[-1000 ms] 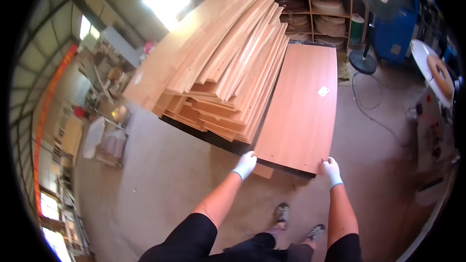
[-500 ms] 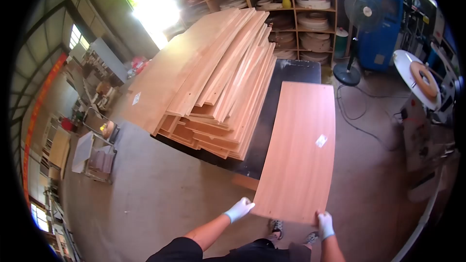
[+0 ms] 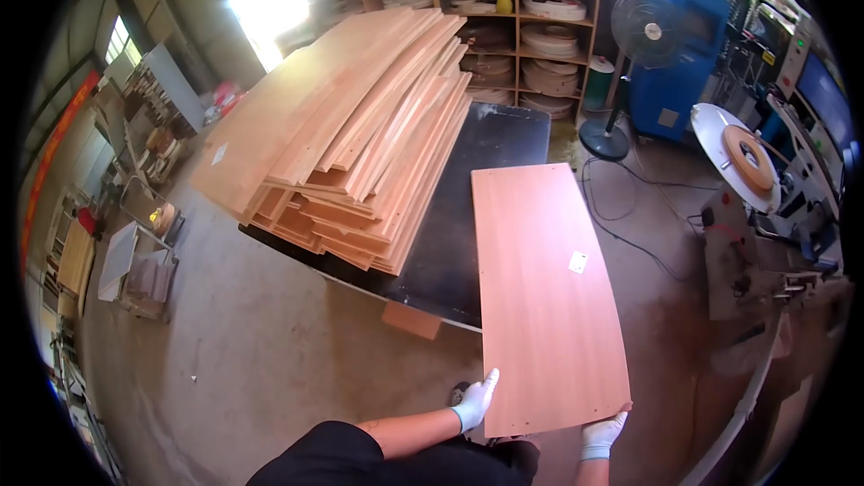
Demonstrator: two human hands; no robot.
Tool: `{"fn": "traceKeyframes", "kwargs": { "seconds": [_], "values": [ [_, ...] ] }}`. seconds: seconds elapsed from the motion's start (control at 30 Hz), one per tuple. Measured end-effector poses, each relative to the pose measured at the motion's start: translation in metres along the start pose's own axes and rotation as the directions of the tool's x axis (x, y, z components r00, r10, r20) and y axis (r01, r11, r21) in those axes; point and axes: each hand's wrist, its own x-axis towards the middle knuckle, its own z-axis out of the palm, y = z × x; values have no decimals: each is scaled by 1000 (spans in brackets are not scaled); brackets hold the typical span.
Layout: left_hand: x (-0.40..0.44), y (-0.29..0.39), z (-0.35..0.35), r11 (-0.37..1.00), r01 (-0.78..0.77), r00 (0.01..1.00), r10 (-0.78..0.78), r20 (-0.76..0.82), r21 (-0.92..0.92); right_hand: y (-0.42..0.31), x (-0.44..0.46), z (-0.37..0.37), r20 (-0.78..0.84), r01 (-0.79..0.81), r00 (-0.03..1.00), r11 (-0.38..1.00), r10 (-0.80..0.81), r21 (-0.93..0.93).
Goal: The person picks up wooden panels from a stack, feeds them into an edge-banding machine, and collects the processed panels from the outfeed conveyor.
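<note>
A long wood-grain panel [image 3: 549,306] with a small white label [image 3: 578,262] stretches out in front of me, its far end over the edge of a black table [image 3: 504,135]. My left hand [image 3: 477,401], in a white glove, grips the panel's left edge near the close corner. At the near right corner my right hand [image 3: 605,434], gloved too, is closed on the panel, with part of its fingers hidden beneath. To the left, a tall uneven stack of similar panels [image 3: 360,117] covers much of the table.
A standing fan [image 3: 650,29] and a blue cabinet [image 3: 679,63] are at the back right. A machine with a white disc and a roll of edging [image 3: 749,157] stands on the right. Cables [image 3: 621,225] lie on the floor. Shelves [image 3: 513,13] hold several rolls behind the table.
The panel has swung, its far end shifting left and its near end right. My left hand has moved from the near corner up along the left edge. The view has turned slightly right.
</note>
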Motion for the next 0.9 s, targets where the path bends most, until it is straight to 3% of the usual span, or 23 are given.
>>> {"fn": "traceKeyframes", "kwargs": {
  "seconds": [0.07,0.1,0.13,0.2,0.23,0.27,0.33,0.37,0.4,0.43,0.47,0.53,0.57,0.63,0.7,0.73,0.77,0.9],
  "values": [
    [-5,-20,12,984,56,997,-45,69,-170,-16,-3,1,-12,2,1000,999,-2,39],
    [-38,-15,36,961,116,973,-59,223,-250,-34,14,-49,-107,61,992,996,-67,-64],
    [-65,0,39,959,122,972,-64,224,-256,-36,21,-68,-217,63,971,982,-102,-180],
    [-90,19,69,899,416,795,-433,425,139,-80,28,-72,-229,109,960,968,-161,-224],
    [-62,-11,62,860,500,633,-446,632,106,-99,40,-77,-205,109,962,944,-178,-311],
    [-64,-8,71,862,495,632,-445,634,111,-113,47,-82,-176,119,964,914,-200,-387],
    [-74,4,99,870,249,682,-470,560,426,-145,47,-66,-190,115,959,902,-210,-417],
    [-74,11,108,841,355,659,-535,529,408,-154,54,-76,-167,164,945,849,-282,-502],
    [-59,-7,116,891,438,620,-398,676,122,-163,55,-86,-142,210,926,790,-349,-576],
    [-40,-18,114,955,290,784,-196,590,-68,-172,55,-94,-137,177,943,806,-303,-565],
    [-17,-23,113,936,224,888,-81,452,-272,-177,50,-97,-148,185,936,805,-319,-564],
    [-9,25,111,870,83,983,7,182,-485,-180,37,-89,-97,210,922,693,-376,-689],
    [38,21,91,817,47,985,58,164,-575,-179,37,-81,-67,304,881,669,-468,-679],
    [90,56,63,745,28,971,138,196,-666,-196,49,-73,-103,244,893,664,-438,-707],
    [115,99,52,706,184,944,66,322,-684,-212,52,-68,-126,228,886,657,-445,-718],
    [130,106,55,748,151,948,75,308,-646,-222,49,-39,-133,230,879,652,-458,-722],
    [129,108,70,763,144,970,19,244,-630,-233,37,-8,-91,300,849,618,-520,-727],
    [130,105,128,694,305,901,11,434,-652,-285,-2,22,-68,297,765,444,-640,-845]
  ]
}}
